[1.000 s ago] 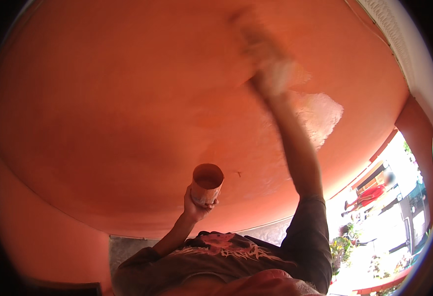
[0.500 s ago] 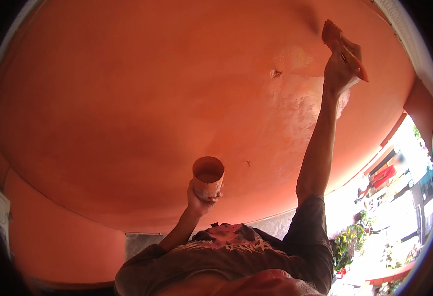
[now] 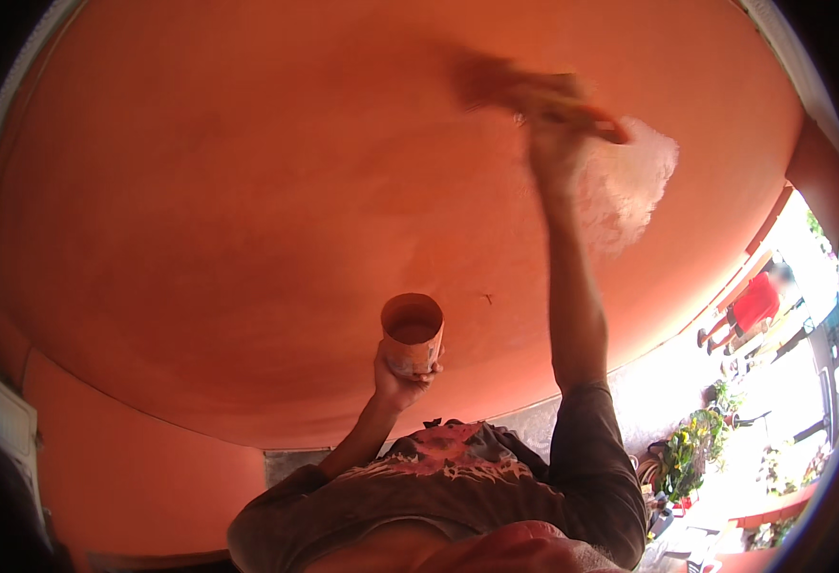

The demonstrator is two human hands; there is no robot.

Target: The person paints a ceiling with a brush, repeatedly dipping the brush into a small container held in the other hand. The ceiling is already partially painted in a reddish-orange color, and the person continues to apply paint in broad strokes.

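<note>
Before an orange wall (image 3: pixel 200 210): brush (image 3: pixel 510 91) raised, can (image 3: pixel 410 357) held low

At the upper middle of the view, the person's right hand (image 3: pixel 558 148) is closed around the brush, the arm stretched up toward the wall. The bristles point left and the reddish end of the handle sticks out to the right of the fist. Hand and brush are blurred, so I cannot tell whether the bristles touch the wall. Just beside this hand, to its right, a pale, rough-edged patch (image 3: pixel 637 181) shows on the wall.

Lower down, near the chest, the left hand (image 3: pixel 400 387) grips the can around its lower part, fingers wrapped to the far side. The can is cylindrical and orange, its open mouth turned toward the camera; how full it is cannot be made out. A small dark mark (image 3: pixel 487 299) lies on the wall to the right of the can.

Below both hands is a dark shirt (image 3: pixel 448 468) with a reddish print. At the right edge, in bright light, are leafy plants (image 3: pixel 691 454) and another person in a red top (image 3: pixel 756 301).
</note>
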